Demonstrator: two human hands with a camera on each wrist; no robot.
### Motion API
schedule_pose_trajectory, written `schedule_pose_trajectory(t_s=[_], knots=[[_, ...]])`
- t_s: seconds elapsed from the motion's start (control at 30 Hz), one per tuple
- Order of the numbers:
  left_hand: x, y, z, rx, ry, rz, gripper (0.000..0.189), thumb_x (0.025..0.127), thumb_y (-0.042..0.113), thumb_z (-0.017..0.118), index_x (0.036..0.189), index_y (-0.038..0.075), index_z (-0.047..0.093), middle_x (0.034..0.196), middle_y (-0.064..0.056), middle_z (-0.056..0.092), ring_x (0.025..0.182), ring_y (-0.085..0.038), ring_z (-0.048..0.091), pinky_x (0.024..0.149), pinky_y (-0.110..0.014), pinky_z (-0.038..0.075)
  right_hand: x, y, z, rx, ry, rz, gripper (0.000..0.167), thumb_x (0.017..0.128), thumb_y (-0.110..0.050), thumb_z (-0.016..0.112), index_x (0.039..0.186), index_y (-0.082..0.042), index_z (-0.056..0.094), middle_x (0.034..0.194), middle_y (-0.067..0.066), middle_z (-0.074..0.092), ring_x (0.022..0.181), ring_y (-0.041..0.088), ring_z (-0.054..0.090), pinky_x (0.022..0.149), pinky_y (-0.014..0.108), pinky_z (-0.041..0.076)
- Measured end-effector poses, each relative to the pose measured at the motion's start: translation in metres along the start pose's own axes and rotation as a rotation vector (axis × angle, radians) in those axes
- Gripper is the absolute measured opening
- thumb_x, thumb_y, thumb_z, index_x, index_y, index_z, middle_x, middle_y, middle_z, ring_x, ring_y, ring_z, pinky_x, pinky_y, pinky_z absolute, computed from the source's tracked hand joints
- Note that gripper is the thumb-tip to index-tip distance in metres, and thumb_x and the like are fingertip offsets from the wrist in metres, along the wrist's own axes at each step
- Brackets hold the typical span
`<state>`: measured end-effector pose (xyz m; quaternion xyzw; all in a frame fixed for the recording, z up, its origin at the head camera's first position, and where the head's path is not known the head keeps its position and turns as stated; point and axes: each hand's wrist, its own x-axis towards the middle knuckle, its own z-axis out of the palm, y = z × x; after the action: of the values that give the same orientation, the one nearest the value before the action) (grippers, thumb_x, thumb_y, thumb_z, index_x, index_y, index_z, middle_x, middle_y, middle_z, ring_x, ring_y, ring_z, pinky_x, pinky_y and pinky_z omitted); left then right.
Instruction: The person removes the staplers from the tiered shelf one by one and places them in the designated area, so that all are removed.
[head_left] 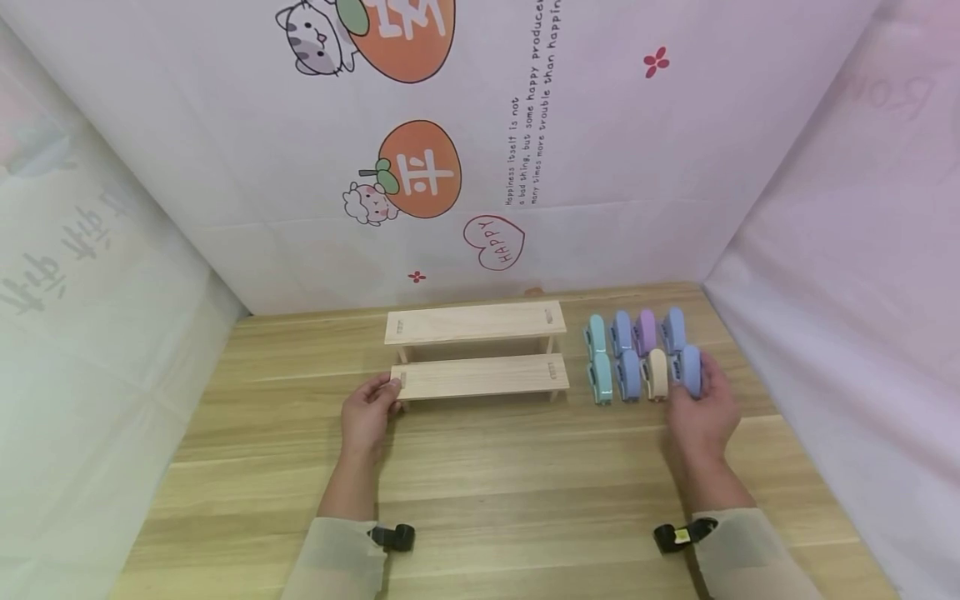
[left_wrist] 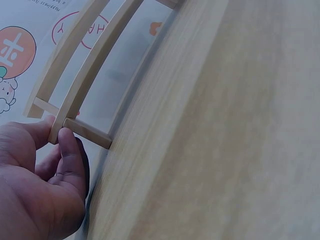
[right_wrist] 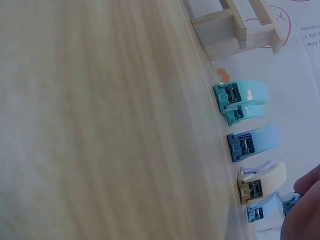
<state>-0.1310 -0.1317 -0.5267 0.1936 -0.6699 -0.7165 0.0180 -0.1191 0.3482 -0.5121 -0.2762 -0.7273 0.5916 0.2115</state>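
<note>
A pale wooden two-step rack (head_left: 480, 377) stands toward the back of the table, its rear step (head_left: 476, 323) higher than the front one. My left hand (head_left: 371, 410) pinches the left end of the front step; in the left wrist view, thumb and fingers of that hand (left_wrist: 47, 175) close on the board's end beside a leg (left_wrist: 90, 134). At the right, my right hand (head_left: 705, 412) grips a blue spring clip (head_left: 688, 371), the front-right one of two rows. Only part of this hand (right_wrist: 305, 210) enters the right wrist view, and it partly hides the clip.
Several more clips stand left of and behind the held one: teal (head_left: 600, 379), blue (head_left: 628, 373), cream (head_left: 656, 373) and purple (head_left: 644, 332). A printed white cloth (head_left: 600, 233) rises behind the wood-grain table (head_left: 517, 492), with cloth walls on both sides.
</note>
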Motion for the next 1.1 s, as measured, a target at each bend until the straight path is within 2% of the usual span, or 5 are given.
schedule_pose_trajectory(t_s=[0.3, 0.37, 0.57, 0.87, 1.1], knots=[[0.0, 0.001, 0.0, 0.003, 0.0, 0.002, 0.044, 0.095, 0.027, 0.078, 0.131, 0.007, 0.066, 0.114, -0.011, 0.067, 0.098, -0.02, 0.066, 0.086, -0.023, 0.062, 0.003, 0.002, -0.001, -0.063, -0.013, -0.013, 0.072, 0.091, 0.004, 0.061, 0.157, -0.02, 0.045, 0.156, 0.009, 0.047, 0.145, 0.019, 0.044, 0.122, 0.029, 0.035], [0.0, 0.001, 0.0, 0.006, -0.003, 0.005, 0.044, 0.095, 0.028, 0.078, 0.132, 0.007, 0.066, 0.114, -0.011, 0.067, 0.097, -0.019, 0.066, 0.086, -0.023, 0.062, 0.005, 0.002, -0.001, -0.066, -0.025, 0.012, 0.073, 0.092, 0.003, 0.061, 0.158, -0.021, 0.043, 0.158, 0.007, 0.045, 0.146, 0.018, 0.042, 0.123, 0.029, 0.034], [0.0, 0.0, -0.001, 0.005, -0.014, 0.004, 0.044, 0.095, 0.029, 0.078, 0.132, 0.007, 0.066, 0.116, -0.011, 0.067, 0.098, -0.019, 0.065, 0.087, -0.023, 0.062, 0.01, 0.005, -0.003, -0.149, -0.054, 0.016, 0.076, 0.089, 0.003, 0.059, 0.16, -0.019, 0.039, 0.159, 0.007, 0.042, 0.147, 0.02, 0.04, 0.125, 0.034, 0.032], [0.001, 0.0, -0.001, 0.008, -0.008, -0.001, 0.044, 0.095, 0.029, 0.078, 0.131, 0.007, 0.066, 0.115, -0.011, 0.067, 0.098, -0.019, 0.065, 0.086, -0.023, 0.062, 0.019, 0.008, -0.001, -0.105, -0.106, 0.145, 0.087, 0.087, 0.009, 0.058, 0.162, -0.027, 0.033, 0.165, 0.0, 0.033, 0.152, 0.017, 0.03, 0.126, 0.032, 0.027], [0.0, 0.0, -0.001, 0.017, -0.006, 0.004, 0.044, 0.096, 0.029, 0.078, 0.132, 0.007, 0.066, 0.116, -0.011, 0.067, 0.099, -0.02, 0.065, 0.087, -0.023, 0.062, 0.023, 0.009, -0.003, -0.161, -0.13, 0.143, 0.088, 0.086, 0.008, 0.058, 0.163, -0.023, 0.029, 0.165, 0.003, 0.03, 0.152, 0.019, 0.029, 0.126, 0.034, 0.026]])
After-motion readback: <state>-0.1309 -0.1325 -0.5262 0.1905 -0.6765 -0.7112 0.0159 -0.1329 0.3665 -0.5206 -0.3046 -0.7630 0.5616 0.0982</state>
